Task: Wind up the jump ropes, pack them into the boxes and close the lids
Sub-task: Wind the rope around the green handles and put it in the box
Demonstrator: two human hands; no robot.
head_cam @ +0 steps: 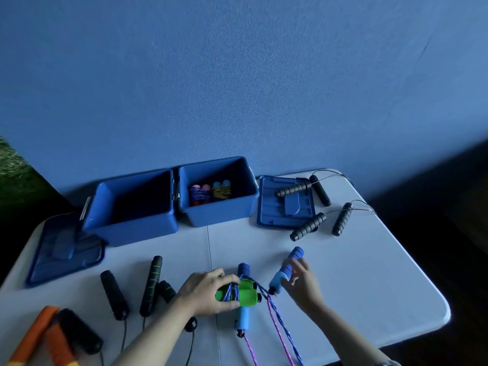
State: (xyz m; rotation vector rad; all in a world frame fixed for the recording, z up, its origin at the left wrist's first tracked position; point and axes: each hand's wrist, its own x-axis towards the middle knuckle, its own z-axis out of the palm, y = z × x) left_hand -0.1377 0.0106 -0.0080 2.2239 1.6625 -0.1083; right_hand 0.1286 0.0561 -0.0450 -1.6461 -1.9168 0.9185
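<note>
- Left hand [208,293]: fingers curled over a pair of green handles [239,294], pressing them to the white table [356,273] near its front edge; blue-purple braided cord [232,293] wound across the green pair.
- Under the green pair: blue foam handle [243,317] lying front to back, dark cap poking out beyond the fingers, pink-and-blue cord [280,336] trailing off the front edge.
- Right hand [303,282]: just right of the bundle, fingers loosely spread, thumb and fingertips pinching a second blue handle [280,280], tilted, its cord end down toward the bundle.
- Third blue handle [296,252]: just beyond the right hand's fingertips, apparently resting on the table; contact hard to judge.
- Right blue box [219,212]: open, at the far edge, holding two wound ropes [210,194], one with pink handles, one with light blue.
- Left blue box [132,223]: open, touching the first; interior dark.
- Lids: one [277,207] flat to the right of the boxes, one [63,249] flat to the left.
- Black ribbed handles with wire cable [317,204]: four, on and beside the right lid.
- Black handles [150,286]: left of the left hand, one with green stripes.
- Orange handles [39,336]: front left corner.
- Writing or labels: none legible.
</note>
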